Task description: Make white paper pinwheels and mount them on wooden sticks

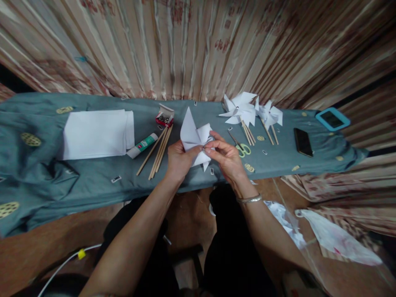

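Note:
A folded white paper pinwheel [193,136] is held over the front edge of the grey-green cloth-covered table [93,177]. My left hand [179,159] grips its lower left part. My right hand [225,154] pinches its centre from the right, with something small and metallic between the fingertips. Several wooden sticks [159,150] lie just left of my left hand. A glue stick [142,145] and a small red box of clips [164,117] sit beside them.
A stack of white paper [97,133] lies at the left. Two finished pinwheels on sticks [244,110] and scissors [243,148] lie to the right, then a black phone [303,141] and a blue-framed device [332,119]. Curtains hang behind. Plastic bags [334,237] lie on the floor.

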